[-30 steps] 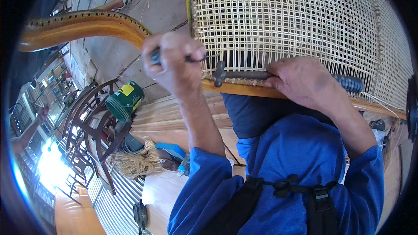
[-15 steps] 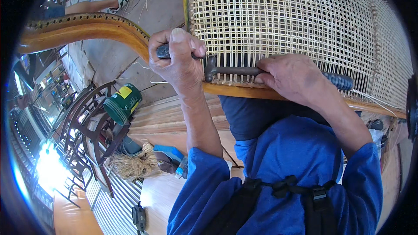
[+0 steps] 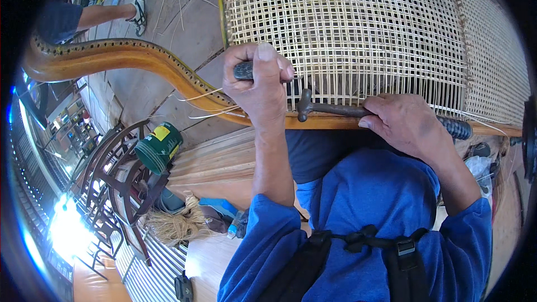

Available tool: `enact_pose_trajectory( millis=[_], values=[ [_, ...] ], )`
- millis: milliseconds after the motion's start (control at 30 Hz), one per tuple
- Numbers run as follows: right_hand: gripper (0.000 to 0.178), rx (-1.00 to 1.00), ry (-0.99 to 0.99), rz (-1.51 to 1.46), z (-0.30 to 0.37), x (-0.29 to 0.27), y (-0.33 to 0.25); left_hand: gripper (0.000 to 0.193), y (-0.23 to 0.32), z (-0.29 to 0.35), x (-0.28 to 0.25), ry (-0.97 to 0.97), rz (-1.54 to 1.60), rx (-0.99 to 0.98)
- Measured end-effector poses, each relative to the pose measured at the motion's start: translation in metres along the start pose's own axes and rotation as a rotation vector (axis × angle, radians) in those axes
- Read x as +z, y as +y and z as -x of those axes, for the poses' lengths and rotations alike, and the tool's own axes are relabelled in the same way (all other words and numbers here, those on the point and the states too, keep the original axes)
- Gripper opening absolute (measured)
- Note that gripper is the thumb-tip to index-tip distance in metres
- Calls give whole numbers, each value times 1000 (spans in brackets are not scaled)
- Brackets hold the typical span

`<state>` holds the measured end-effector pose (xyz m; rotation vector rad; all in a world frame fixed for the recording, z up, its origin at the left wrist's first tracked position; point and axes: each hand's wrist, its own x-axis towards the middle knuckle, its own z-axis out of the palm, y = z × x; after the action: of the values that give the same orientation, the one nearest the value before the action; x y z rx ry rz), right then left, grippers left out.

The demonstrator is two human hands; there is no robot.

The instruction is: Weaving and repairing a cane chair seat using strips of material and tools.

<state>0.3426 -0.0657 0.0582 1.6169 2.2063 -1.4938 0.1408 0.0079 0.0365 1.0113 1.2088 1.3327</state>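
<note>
I am at the near edge of a woven cane panel (image 3: 347, 28) that fills the far and right part of the scene, bordered on its near side by a honey-coloured wooden rail (image 3: 335, 124). My left grip (image 3: 258, 86) is curled tight around a dark-handled tool (image 3: 244, 71), its thin tip pointing right, over the cane. My right grip (image 3: 405, 126) is closed around a hammer (image 3: 335, 110) part-way along its shaft; the hammer lies along the rail, its head to the left, near my left grip. Beside the rail the strands (image 3: 335, 85) run with little cross-weave. I judge the step in hand to be working these strands along the edge; the next move seems to call for a steady tool tip and a controlled hammer.

To the left, a yellow-labelled green bucket (image 3: 158, 148) is tipped over, its mouth toward the near left; I cannot tell whether it holds anything. Nearer is a small bottle (image 3: 232, 229), contents unclear, near a bundle of pale fibre (image 3: 179, 221).
</note>
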Motion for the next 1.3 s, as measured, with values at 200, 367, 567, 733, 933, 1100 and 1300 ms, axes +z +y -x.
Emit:
enact_pose_trajectory(
  millis=[200, 367, 567, 733, 933, 1100, 1300],
  values=[
    [27, -9, -49, -33, -7, -4, -2, 15, -2, -2, 2, -19, -33, -17],
    [27, -33, -28, -25, -24, 1, 6, 15, -4, -1, 7, -4, -51, -55],
    [24, -55, 19, -30, -3, 2, 3, 18, 5, -5, -2, 12, 49, -56],
    [25, 33, -36, -23, 16, 1, 9, 19, 3, 3, 4, 55, 146, -82],
    [27, 66, -39, -18, 14, -1, 13, 13, -10, 7, 20, 5, 23, -115],
    [27, 12, 55, -74, -6, 0, 21, 13, -9, 7, 28, -35, -70, -70],
    [27, 32, 20, -67, 22, 5, 22, 14, -4, 6, 23, -29, 247, -94]
  ],
)
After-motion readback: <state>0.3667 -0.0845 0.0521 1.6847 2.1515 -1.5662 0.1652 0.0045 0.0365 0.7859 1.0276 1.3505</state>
